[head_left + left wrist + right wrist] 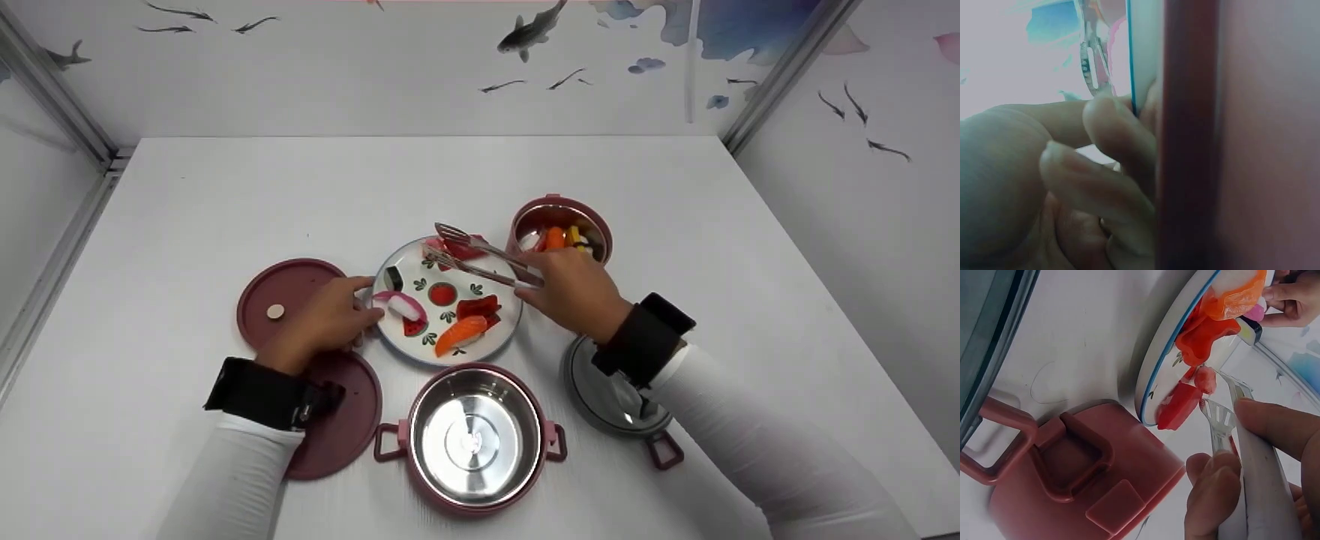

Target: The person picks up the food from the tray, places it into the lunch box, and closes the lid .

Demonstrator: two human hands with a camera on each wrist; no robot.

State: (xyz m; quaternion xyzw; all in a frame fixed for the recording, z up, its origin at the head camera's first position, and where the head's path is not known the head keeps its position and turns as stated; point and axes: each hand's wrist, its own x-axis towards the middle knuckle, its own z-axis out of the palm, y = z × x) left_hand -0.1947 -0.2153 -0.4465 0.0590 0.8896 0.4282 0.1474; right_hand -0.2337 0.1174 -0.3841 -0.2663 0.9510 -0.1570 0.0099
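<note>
My right hand (577, 292) grips metal tongs (499, 253) over the far side of a white plate (510, 315). The tongs' two ends stand apart, close to red toy food pieces (1179, 406); whether they touch one cannot be told. At the plate's left rim my left hand (328, 315) pinches the edge, seen also in the right wrist view. On the plate lie an orange-topped sushi piece (461, 334), a pink and white piece (405, 306), a dark-sided piece (393, 278) and a red piece (477, 306).
Beyond my right hand stands a red pot (602, 225) holding orange, yellow and white pieces. An empty steel-lined pot (474, 442) with two handles is nearest me. Two dark red round lids (259, 300) lie at left. A glass lid (596, 397) sits under my right forearm.
</note>
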